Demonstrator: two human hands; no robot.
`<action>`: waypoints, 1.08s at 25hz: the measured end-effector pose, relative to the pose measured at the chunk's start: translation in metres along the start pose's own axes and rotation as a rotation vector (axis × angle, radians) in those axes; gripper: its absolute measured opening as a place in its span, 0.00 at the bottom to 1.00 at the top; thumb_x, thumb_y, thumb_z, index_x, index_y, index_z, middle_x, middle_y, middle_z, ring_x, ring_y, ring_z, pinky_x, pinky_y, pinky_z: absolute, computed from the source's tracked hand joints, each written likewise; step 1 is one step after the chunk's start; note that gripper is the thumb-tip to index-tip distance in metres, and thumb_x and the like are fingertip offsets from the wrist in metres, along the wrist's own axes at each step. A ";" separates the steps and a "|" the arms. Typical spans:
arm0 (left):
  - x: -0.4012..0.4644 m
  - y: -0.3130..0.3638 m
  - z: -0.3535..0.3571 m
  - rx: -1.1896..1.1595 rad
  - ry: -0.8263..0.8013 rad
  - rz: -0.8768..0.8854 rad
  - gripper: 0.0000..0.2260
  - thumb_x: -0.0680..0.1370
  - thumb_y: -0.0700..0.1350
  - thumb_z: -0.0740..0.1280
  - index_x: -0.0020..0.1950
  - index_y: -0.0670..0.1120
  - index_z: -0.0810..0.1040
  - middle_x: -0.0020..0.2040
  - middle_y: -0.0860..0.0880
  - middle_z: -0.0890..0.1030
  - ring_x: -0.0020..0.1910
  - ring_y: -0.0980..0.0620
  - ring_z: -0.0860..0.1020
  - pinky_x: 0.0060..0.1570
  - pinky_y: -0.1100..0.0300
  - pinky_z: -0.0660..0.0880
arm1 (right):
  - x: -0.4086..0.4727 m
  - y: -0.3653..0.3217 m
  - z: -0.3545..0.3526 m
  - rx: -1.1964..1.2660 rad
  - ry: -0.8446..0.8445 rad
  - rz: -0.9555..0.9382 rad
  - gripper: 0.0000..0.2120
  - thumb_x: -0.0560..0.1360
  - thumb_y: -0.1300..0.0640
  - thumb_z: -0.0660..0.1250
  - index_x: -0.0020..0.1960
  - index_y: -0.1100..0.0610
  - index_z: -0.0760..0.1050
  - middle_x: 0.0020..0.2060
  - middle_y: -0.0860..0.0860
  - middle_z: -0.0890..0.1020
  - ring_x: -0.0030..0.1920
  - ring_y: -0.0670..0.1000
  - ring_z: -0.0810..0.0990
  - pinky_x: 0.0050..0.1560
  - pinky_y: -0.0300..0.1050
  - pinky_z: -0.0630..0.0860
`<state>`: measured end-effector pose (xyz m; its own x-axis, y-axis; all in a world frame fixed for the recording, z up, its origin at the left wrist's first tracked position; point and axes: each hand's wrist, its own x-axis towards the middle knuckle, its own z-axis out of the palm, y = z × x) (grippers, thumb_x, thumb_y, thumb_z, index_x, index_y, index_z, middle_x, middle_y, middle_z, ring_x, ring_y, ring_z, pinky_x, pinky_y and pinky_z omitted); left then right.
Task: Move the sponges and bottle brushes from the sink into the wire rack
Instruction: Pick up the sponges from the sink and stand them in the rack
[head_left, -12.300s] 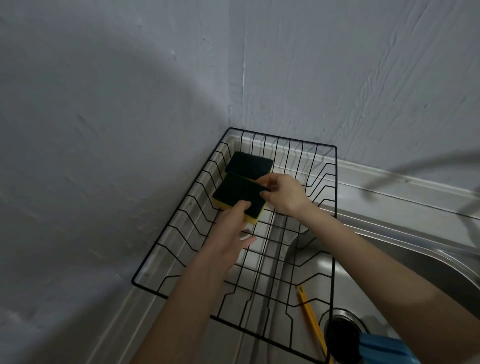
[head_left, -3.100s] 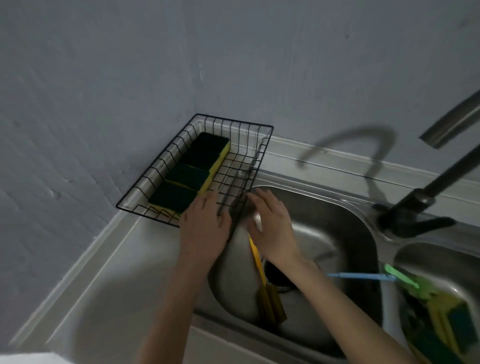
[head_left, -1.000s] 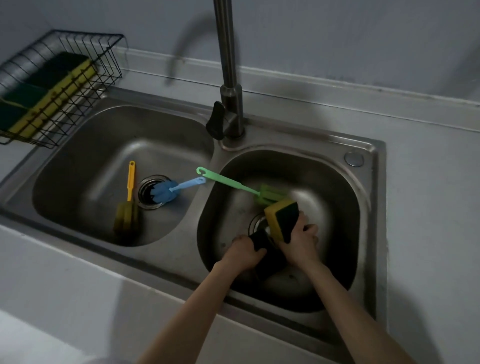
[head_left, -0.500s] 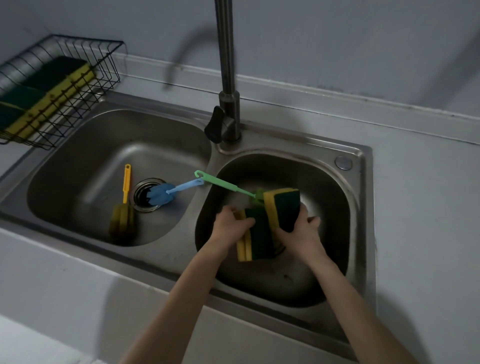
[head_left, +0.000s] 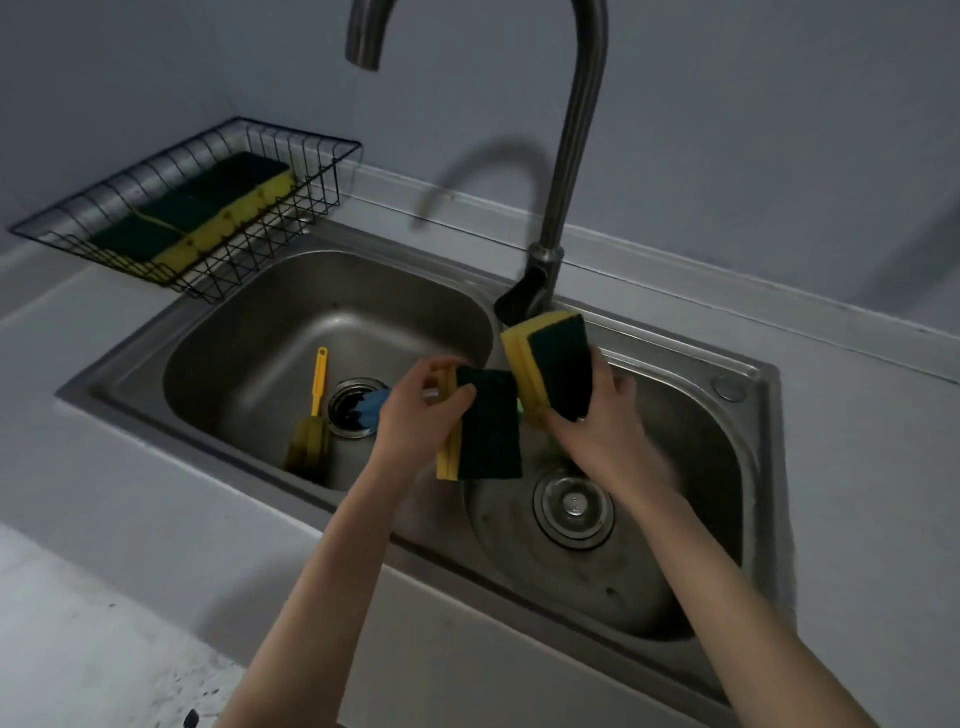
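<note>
We observe the left hand (head_left: 415, 415) pinching one sponge (head_left: 485, 423) and the right hand (head_left: 597, 436) gripping a second sponge (head_left: 556, 364) above the sink (head_left: 748, 415), the wire rack (head_left: 291, 208) at 10 o'clock.

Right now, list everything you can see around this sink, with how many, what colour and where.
wire rack: one, black, on the counter left of the sink
sponges in rack: about three, green and yellow, in a row
sink: one, steel, two basins
faucet: one, dark metal, behind the divider
yellow bottle brush: one, left basin
blue bottle brush: one, over the left drain, partly hidden
held sponges: two, green and yellow, above the sink
left hand: grips the lower sponge
right hand: grips the upper sponge
</note>
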<state>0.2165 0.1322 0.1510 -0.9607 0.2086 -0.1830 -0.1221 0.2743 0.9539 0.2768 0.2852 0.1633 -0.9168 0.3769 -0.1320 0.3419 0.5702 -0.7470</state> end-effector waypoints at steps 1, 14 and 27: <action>0.003 0.000 -0.014 -0.012 0.034 0.010 0.09 0.75 0.41 0.65 0.54 0.49 0.73 0.47 0.51 0.74 0.44 0.55 0.74 0.38 0.67 0.72 | 0.004 -0.011 0.006 0.001 0.007 -0.035 0.39 0.70 0.50 0.68 0.74 0.50 0.50 0.68 0.58 0.62 0.67 0.58 0.67 0.59 0.44 0.66; 0.064 0.003 -0.202 0.100 0.172 0.040 0.11 0.75 0.45 0.64 0.57 0.52 0.70 0.53 0.49 0.74 0.53 0.50 0.73 0.39 0.65 0.68 | 0.058 -0.166 0.107 -0.040 -0.027 -0.174 0.34 0.72 0.52 0.67 0.73 0.51 0.55 0.69 0.56 0.64 0.67 0.55 0.67 0.54 0.34 0.58; 0.151 0.018 -0.307 -0.019 0.234 0.092 0.12 0.76 0.43 0.63 0.59 0.47 0.70 0.53 0.49 0.72 0.50 0.52 0.73 0.44 0.63 0.71 | 0.141 -0.256 0.166 -0.082 0.031 -0.207 0.32 0.72 0.55 0.67 0.72 0.55 0.57 0.66 0.59 0.66 0.65 0.58 0.70 0.64 0.45 0.68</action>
<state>-0.0075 -0.1199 0.2138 -0.9993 0.0086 -0.0376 -0.0343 0.2460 0.9687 0.0256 0.0714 0.2281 -0.9629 0.2671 0.0391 0.1643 0.6947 -0.7003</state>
